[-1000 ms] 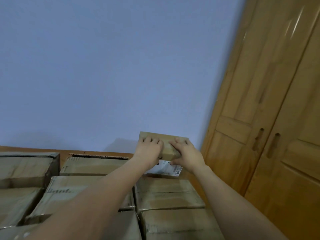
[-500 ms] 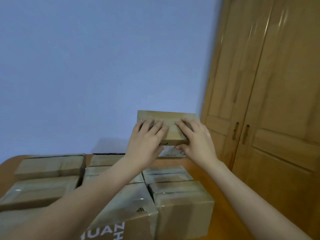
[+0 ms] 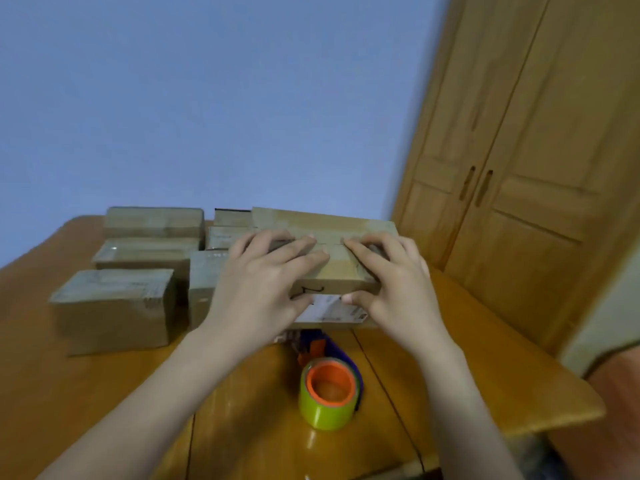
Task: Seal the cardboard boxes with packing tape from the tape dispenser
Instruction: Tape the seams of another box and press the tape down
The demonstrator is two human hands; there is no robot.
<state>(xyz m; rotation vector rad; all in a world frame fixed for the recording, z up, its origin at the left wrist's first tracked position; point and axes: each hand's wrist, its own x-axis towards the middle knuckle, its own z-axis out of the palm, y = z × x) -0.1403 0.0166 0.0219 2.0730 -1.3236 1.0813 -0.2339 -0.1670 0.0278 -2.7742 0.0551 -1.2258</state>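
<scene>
Cardboard box point(image 3: 332, 268), one unit, is being held above the wooden table point(image 3: 485, 341) by two hands: left hand point(image 3: 263, 285) and right hand point(image 3: 394, 289) are each gripping it, fingers over the top, thumbs under the front edge. One tape dispenser point(image 3: 329, 386) is lying just below it. Six other boxes point(image 3: 114, 306) are standing at left, partly hidden.

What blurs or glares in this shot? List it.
Head view: motion blur softens the wardrobe edges and the stacked boxes; the label on the held box is unreadable; a glare streak lies on the table below the tape dispenser; wide-angle lens tilts the doors; both hands stay fairly sharp.
</scene>
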